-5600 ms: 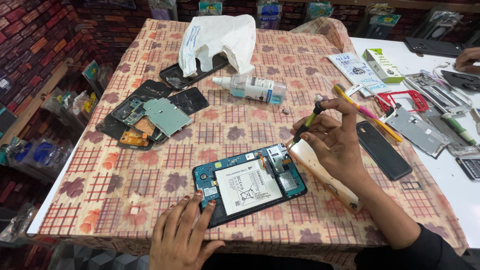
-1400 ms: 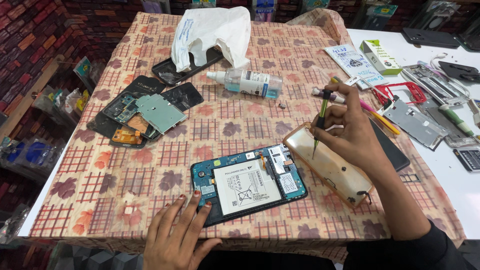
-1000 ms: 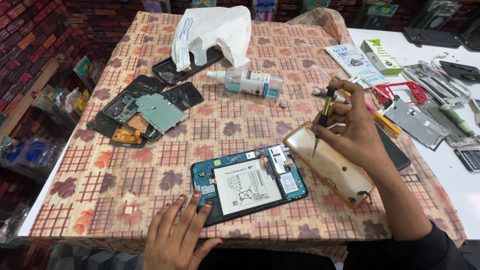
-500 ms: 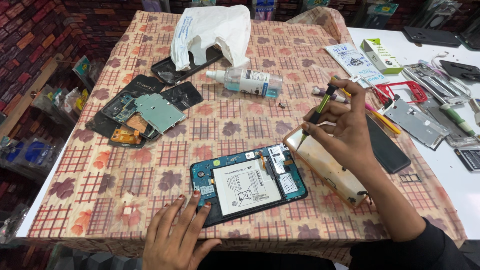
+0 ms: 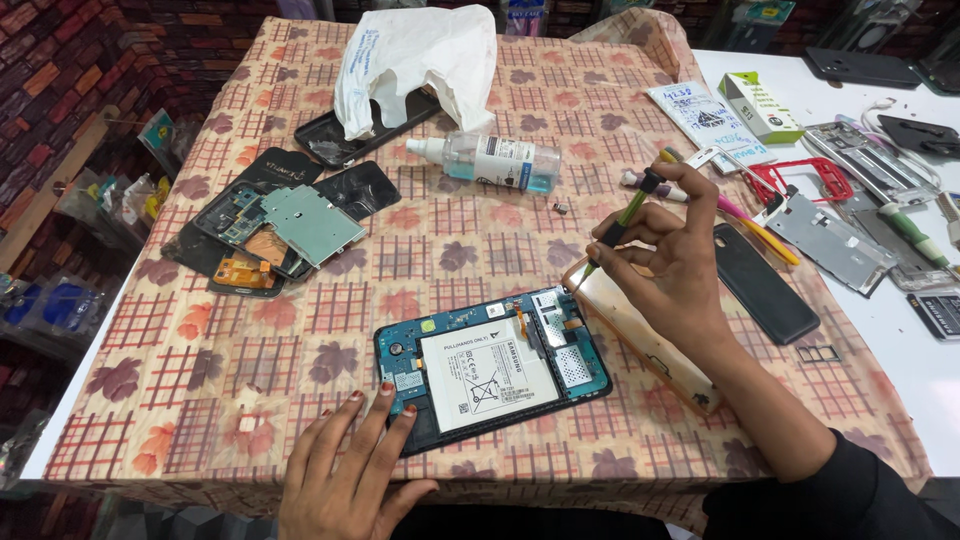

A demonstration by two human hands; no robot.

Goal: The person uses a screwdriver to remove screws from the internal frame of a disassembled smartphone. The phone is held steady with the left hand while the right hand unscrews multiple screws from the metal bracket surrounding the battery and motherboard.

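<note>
An opened tablet (image 5: 490, 365) with a blue frame and a white battery lies on the patterned tablecloth (image 5: 440, 230) near the front edge. My left hand (image 5: 345, 470) rests flat beside its lower left corner, fingertips touching the frame. My right hand (image 5: 665, 255) holds a thin green screwdriver (image 5: 622, 218) by its shaft, tip pointing down-left above the tablet's right end. Under that hand lies a long beige case part (image 5: 645, 335).
A pile of dismantled phone parts (image 5: 275, 225) sits at the left. A clear liquid bottle (image 5: 495, 160) lies on its side below a white plastic bag (image 5: 415, 60). A black phone (image 5: 765, 280), a red frame, metal plates and small boxes crowd the right.
My right hand has tilted the screwdriver from upright over the beige part to slanting toward the tablet. My left hand has stayed by the tablet's corner.
</note>
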